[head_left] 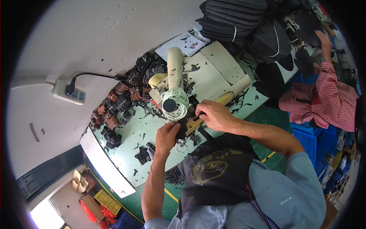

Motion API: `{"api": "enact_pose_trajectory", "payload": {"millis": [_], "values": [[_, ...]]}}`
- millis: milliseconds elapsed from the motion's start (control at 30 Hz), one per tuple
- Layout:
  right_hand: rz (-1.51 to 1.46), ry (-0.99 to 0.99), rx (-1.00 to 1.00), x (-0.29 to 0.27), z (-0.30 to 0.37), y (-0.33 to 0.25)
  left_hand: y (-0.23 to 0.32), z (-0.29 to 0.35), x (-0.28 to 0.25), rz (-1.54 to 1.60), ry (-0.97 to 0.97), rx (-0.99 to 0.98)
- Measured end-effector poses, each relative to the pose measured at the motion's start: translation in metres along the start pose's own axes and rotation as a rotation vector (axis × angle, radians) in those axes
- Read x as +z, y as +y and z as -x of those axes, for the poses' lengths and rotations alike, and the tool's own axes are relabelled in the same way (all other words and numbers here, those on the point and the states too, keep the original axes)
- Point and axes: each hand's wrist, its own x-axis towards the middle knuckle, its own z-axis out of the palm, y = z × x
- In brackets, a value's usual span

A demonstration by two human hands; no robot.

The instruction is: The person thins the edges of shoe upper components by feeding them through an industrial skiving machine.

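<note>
My left hand [166, 137] has its thumb and fingers closed on the edge of a small black flat piece [183, 129], low beside the machine. The fingers of my right hand [215, 115] are pinched together over a yellowish bar on the table's near side; a dark bit shows at their tips, too small to name. Between and beyond both hands stands a cream machine with a rounded arm [175, 66]. A coil of pale cord [175, 104] hangs round its black knob and hides part of the working spot.
Bundles of black and brown pieces [118, 101] lie left on the pale green table [131, 126], among dark scraps. Stacks of black sheets [232, 19] rise at the back right. A power strip [68, 92] is on the wall. A co-worker in a checked shirt [324, 97] works at right by blue crates [305, 143].
</note>
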Motion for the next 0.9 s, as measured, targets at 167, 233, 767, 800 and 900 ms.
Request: {"api": "enact_pose_trajectory", "payload": {"millis": [167,233,767,800,900], "values": [[0.104,0.070,-0.054,0.009,-0.006,-0.005,0.002,-0.012,0.017,-0.076,0.063,0.039],[0.153,0.091,-0.048,0.014,-0.007,-0.003,0.005,-0.005,0.016,0.037,0.017,0.057],[0.255,0.074,-0.042,0.009,-0.005,-0.008,0.000,0.001,0.010,0.154,0.007,0.087],[0.188,0.113,-0.031,0.009,-0.002,-0.003,-0.001,0.001,0.009,0.133,0.044,0.091],[0.114,0.067,-0.035,0.003,0.000,0.003,-0.001,-0.002,0.012,0.116,0.138,0.108]]}}
